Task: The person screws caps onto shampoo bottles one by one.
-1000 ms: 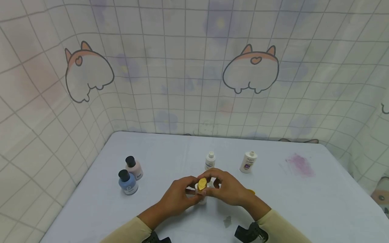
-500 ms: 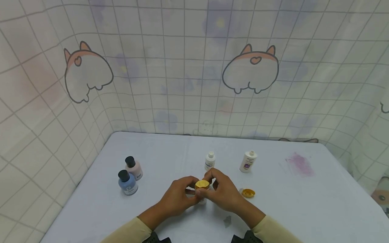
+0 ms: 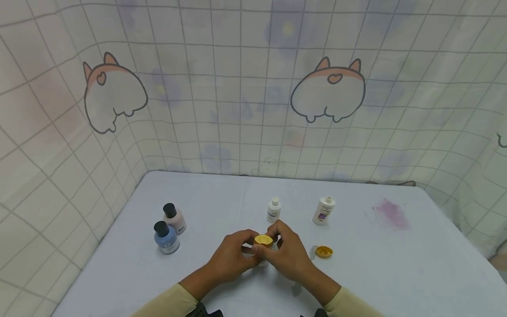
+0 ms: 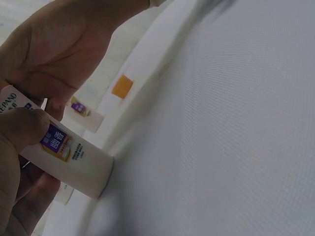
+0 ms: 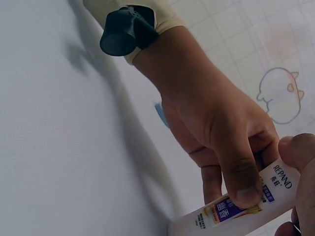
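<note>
The left hand (image 3: 227, 257) grips a white plastic bottle (image 4: 78, 162) upright, base at the white tabletop (image 3: 368, 273); the right hand (image 3: 291, 255) pinches its yellow cap (image 3: 263, 241). Turning seems the step (direction, I can't tell); next likely needs steady twisting.

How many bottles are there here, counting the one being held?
5: a blue bottle and a pink bottle at the left, a small white bottle mid-table, a larger white bottle to its right, and the held bottle in the left hand. No others show.
</note>
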The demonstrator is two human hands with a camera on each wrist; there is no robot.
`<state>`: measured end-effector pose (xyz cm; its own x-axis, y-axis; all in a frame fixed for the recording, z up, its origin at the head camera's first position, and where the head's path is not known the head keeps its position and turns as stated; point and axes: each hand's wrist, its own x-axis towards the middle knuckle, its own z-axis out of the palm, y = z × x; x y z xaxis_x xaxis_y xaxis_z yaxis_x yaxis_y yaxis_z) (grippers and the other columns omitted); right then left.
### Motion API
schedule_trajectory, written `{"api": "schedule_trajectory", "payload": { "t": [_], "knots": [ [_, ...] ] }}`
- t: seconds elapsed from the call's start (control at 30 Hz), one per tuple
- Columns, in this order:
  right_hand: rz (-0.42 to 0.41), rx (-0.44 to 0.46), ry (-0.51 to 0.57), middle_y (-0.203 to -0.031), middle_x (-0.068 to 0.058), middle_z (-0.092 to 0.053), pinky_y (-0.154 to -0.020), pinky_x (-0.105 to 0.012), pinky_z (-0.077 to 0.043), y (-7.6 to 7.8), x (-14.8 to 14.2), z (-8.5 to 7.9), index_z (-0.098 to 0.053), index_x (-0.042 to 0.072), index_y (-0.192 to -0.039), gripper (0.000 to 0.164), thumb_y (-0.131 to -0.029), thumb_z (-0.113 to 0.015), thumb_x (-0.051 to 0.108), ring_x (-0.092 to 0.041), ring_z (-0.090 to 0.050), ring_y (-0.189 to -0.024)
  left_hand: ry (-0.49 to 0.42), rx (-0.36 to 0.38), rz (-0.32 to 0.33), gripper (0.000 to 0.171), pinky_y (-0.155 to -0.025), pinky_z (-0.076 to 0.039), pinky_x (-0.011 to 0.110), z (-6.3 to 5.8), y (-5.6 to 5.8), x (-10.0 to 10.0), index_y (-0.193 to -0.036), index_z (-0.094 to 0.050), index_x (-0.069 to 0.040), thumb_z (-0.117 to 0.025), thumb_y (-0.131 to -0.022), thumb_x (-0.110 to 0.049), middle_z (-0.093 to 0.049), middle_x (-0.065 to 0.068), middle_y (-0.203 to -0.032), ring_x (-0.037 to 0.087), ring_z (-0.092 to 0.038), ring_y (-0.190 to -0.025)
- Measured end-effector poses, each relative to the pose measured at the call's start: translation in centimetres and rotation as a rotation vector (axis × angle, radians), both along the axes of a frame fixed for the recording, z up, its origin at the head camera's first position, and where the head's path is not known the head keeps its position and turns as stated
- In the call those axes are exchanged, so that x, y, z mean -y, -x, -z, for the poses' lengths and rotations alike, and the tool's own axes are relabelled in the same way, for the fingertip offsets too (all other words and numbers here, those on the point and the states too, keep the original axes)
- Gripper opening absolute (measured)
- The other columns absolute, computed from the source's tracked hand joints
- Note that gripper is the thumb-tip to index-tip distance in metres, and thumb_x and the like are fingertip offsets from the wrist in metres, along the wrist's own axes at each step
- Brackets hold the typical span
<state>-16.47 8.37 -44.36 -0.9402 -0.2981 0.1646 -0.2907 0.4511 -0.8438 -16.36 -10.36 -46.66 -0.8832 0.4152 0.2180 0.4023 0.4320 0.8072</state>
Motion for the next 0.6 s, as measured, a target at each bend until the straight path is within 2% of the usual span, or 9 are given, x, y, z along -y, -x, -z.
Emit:
{"api": "schedule_trajectory", "payload": {
  "t": [0.23,0.43,0.6],
  "knots": [
    [-0.011,-0.007,-0.026,-0.092,0.01,-0.054,-0.064,-0.025,-0.045,-0.4,-0.1,-0.1,-0.049,0.023,-0.096,0.04,-0.078,-0.07,0.051,-0.02,-0.052,-0.081,-0.051,0.017,0.015,0.033,-0.081,-0.052,0.023,0.3,0.1,0.1,-0.112,-0.059,-0.021,-0.074,-0.082,-0.025,-0.061,-0.01,-0.104,0.006,-0.059,-0.099],
    [-0.038,-0.098,-0.041,-0.097,0.016,-0.055,-0.063,-0.024,-0.047,-0.6,-0.9,0.2,-0.053,0.029,-0.103,0.035,-0.08,-0.07,0.048,-0.018,-0.055,-0.084,-0.057,0.059,0.017,0.037,-0.082,-0.053,0.025,0.2,-0.1,0.1,-0.113,-0.057,-0.021,-0.071,-0.082,-0.035,-0.06,-0.011,-0.106,0.006,-0.058,-0.101],
    [-0.065,-0.141,-0.037,-0.097,0.018,-0.056,-0.064,-0.024,-0.05,-0.5,-1.8,0.1,-0.056,0.033,-0.106,0.029,-0.082,-0.069,0.044,-0.017,-0.056,-0.088,-0.056,0.055,0.015,0.038,-0.081,-0.052,0.024,0.0,-0.1,0.1,-0.113,-0.056,-0.021,-0.074,-0.081,-0.031,-0.06,-0.011,-0.107,0.005,-0.058,-0.101]
  ]
}}
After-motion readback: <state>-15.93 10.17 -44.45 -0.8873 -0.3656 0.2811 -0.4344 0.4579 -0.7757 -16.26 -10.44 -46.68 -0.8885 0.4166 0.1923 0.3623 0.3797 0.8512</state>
